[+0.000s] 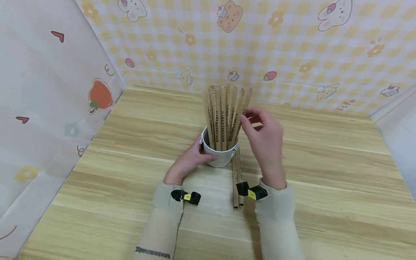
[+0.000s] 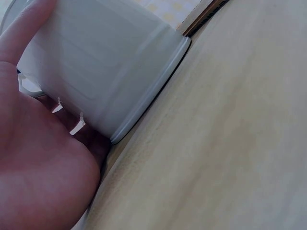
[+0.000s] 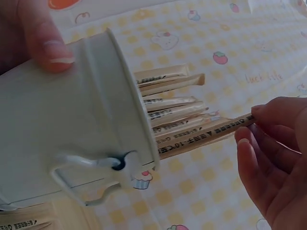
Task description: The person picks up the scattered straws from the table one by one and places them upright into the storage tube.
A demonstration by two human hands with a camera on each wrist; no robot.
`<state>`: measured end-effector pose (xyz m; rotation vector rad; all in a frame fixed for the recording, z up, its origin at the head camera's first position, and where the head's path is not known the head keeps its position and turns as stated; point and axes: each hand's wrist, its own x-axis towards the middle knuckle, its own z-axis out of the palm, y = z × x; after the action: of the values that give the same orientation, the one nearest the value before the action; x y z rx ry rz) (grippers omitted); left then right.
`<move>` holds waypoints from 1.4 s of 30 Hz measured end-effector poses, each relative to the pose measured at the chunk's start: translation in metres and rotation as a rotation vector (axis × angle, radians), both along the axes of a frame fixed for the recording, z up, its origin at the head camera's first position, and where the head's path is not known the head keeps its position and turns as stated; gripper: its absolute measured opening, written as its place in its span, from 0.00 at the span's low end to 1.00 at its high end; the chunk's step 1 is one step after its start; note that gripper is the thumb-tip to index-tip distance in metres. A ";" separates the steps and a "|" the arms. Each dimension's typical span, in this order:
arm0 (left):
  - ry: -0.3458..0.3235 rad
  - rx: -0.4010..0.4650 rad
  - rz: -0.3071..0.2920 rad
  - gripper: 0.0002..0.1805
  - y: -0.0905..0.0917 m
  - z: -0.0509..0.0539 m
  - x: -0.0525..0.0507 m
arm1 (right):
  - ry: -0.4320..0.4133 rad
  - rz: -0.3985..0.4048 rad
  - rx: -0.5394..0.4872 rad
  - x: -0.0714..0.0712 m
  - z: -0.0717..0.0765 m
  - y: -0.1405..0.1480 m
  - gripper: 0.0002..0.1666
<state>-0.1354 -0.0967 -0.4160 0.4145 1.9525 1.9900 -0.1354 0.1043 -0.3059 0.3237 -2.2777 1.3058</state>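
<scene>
A small white metal bucket (image 1: pixel 220 159) stands upright on the table, holding several paper-wrapped straws (image 1: pixel 222 119) that fan out above its rim. My left hand (image 1: pixel 190 157) grips the bucket from the left, its thumb across the front; the left wrist view shows the palm (image 2: pixel 43 163) beside the bucket wall (image 2: pixel 100 67). My right hand (image 1: pixel 268 139) is at the right of the bunch. Between thumb and fingers it pinches the upper part of the rightmost wrapped straw (image 3: pixel 206 136), whose lower end is inside the bucket and hidden.
Two more wrapped straws (image 1: pixel 235 180) lie on the wooden table (image 1: pixel 325 173), just right of the bucket and partly behind it. A wire handle (image 3: pixel 60 175) hangs at the bucket's side. Patterned cloth (image 1: pixel 201 47) rises behind the table, with white cloth (image 1: pixel 45 86) at the left.
</scene>
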 end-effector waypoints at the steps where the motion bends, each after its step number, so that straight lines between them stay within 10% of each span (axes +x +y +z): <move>1: 0.006 -0.003 0.002 0.53 0.000 -0.003 -0.001 | -0.010 0.001 0.019 -0.001 -0.001 0.000 0.13; 8: 0.022 -0.008 0.014 0.51 0.000 -0.011 -0.004 | -0.106 0.023 0.106 -0.004 -0.008 -0.001 0.12; 20: -0.003 -0.009 -0.005 0.52 0.000 0.014 0.005 | -0.212 0.042 0.145 -0.007 -0.013 -0.002 0.12; 42: -0.024 -0.037 0.014 0.53 0.001 0.018 0.007 | -0.356 0.064 0.144 -0.018 -0.027 0.020 0.11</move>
<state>-0.1280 -0.0956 -0.3982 0.3674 1.9798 1.9545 -0.1529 0.1247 -0.3326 0.2286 -2.6868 1.3192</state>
